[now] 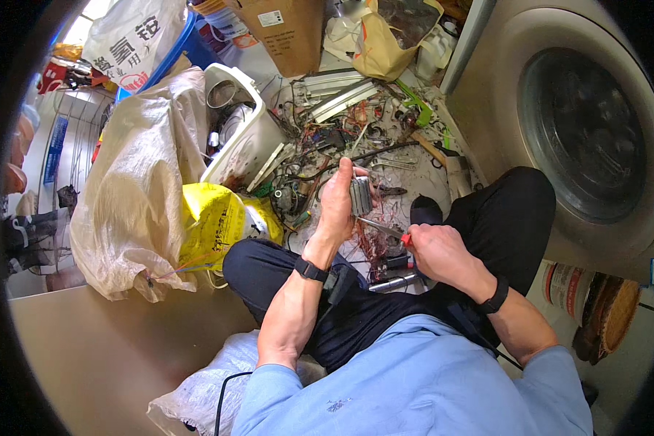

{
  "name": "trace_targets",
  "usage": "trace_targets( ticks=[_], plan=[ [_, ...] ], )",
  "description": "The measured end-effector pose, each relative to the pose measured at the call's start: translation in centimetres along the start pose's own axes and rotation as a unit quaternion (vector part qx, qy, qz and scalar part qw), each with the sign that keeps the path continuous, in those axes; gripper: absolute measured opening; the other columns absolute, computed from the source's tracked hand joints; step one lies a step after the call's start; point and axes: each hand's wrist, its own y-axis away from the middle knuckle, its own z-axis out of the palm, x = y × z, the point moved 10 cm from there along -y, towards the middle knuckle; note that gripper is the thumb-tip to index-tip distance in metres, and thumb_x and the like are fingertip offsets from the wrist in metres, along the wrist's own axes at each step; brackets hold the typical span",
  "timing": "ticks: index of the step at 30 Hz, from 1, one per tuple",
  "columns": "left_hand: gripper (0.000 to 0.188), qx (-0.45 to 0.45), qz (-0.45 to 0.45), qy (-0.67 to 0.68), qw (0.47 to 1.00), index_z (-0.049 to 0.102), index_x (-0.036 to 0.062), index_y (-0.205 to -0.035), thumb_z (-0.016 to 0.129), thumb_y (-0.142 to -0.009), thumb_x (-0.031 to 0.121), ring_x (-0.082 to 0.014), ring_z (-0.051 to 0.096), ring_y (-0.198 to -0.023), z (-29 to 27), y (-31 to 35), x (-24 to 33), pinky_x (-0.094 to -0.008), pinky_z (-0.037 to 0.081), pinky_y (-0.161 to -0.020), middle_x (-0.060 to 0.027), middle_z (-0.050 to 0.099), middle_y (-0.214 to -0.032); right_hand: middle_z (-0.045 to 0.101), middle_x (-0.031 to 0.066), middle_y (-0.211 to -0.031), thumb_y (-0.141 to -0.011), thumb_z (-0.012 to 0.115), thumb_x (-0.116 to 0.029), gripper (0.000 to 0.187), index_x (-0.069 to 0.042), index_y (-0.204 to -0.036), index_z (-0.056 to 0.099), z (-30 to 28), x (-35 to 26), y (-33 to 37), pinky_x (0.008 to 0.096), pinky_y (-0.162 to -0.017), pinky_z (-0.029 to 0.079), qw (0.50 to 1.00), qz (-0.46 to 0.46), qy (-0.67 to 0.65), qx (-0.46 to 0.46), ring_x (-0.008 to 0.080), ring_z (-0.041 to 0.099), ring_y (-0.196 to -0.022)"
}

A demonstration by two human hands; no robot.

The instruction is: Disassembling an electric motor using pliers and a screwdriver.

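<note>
My left hand is closed around a grey metal block with ridged sides, its thumb pointing up and away. What the block belongs to I cannot make out. In my right hand is a screwdriver with a red handle and a thin metal shaft. The shaft points left, its tip at the lower end of the block; whether it touches is too small to tell. Both hands are held above the floor between my bent knees. Below them lie reddish wires and a shiny metal tube.
Loose wires, metal strips and small parts cover the floor ahead. A white bin of metal scraps, a beige sack and a yellow bag stand left. At the right is a front-loading washing machine; a cardboard box stands at the back.
</note>
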Motion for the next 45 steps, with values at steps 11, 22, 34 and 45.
trace_targets(
  ticks=[11, 22, 34, 45],
  plan=[
    [0.054, -0.032, 0.229, -0.297, 0.926, 0.074, 0.0008, -0.100, 0.071, -0.099, 0.055, -0.0160, 0.070, -0.082, 1.5, -0.5, 2.4, -0.0317, 0.057, -0.078, -0.0063, 0.075, -0.089, 0.068, 0.0238, -0.070, -0.097, 0.064, -0.019, 0.022, 0.001, -0.087, 0.064, 0.7, 0.3, 1.8, 0.0529, -0.064, 0.057, 0.997, 0.052, -0.057, -0.027, 0.0441, 0.071, -0.068],
    [0.062, 0.086, 0.090, -0.034, 0.992, 0.062, 0.0053, -0.105, 0.056, -0.102, 0.067, -0.0192, 0.068, -0.059, -7.2, -1.5, 4.6, -0.0315, 0.056, -0.054, -0.0088, 0.067, -0.072, 0.071, 0.0242, -0.080, -0.097, 0.065, -0.018, 0.019, 0.001, -0.091, 0.064, -0.2, 1.3, 5.0, 0.0549, -0.069, 0.057, 0.989, 0.051, -0.139, -0.001, 0.0449, 0.072, -0.075],
    [0.052, 0.030, 0.049, -0.058, 0.997, 0.062, 0.0063, -0.105, 0.059, -0.105, 0.059, -0.0167, 0.067, -0.060, -3.6, -0.9, 2.5, -0.0305, 0.055, -0.055, -0.0068, 0.068, -0.074, 0.074, 0.0225, -0.087, -0.086, 0.066, -0.010, 0.017, 0.001, -0.099, 0.069, 0.8, 1.4, 1.2, 0.0505, -0.073, 0.060, 0.991, 0.005, 0.038, -0.131, 0.0421, 0.075, -0.082],
    [0.048, 0.003, 0.079, -0.125, 0.989, 0.065, 0.0059, -0.107, 0.059, -0.107, 0.053, -0.0157, 0.068, -0.062, -2.8, -1.0, 1.6, -0.0308, 0.057, -0.057, -0.0069, 0.070, -0.078, 0.074, 0.0243, -0.086, -0.083, 0.061, -0.007, 0.018, 0.004, -0.096, 0.067, 1.6, 0.7, -0.7, 0.0533, -0.074, 0.059, 0.992, 0.015, 0.003, -0.123, 0.0440, 0.074, -0.083]
  ],
)
